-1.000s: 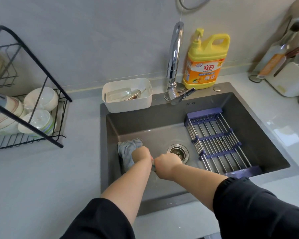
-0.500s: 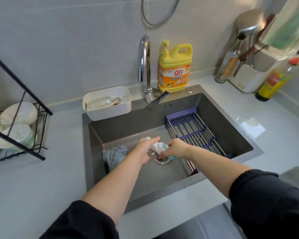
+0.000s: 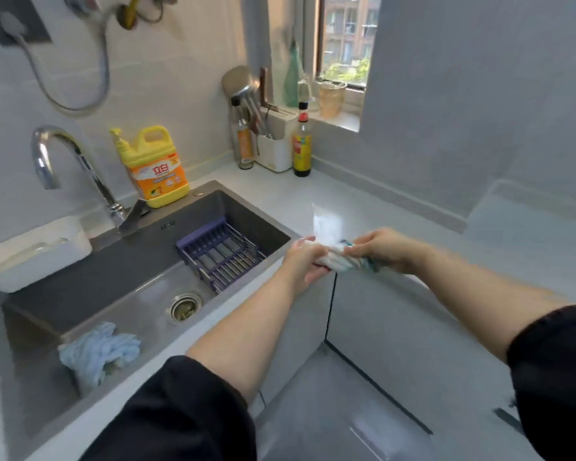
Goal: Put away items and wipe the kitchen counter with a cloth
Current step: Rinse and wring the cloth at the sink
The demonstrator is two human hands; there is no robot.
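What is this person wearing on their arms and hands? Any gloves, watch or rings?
Both arms are in black sleeves: the left sleeve and the right sleeve end near the elbows, leaving the forearms bare. The left hand and the right hand wear no gloves. No watch shows at either wrist; the picture is too blurred to tell about rings.

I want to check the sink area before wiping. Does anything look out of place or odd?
A light blue cloth lies crumpled in the near left corner of the sink, apart from the white cloth held by the left hand and right hand. The drain seems to hold scraps, but it is blurred.
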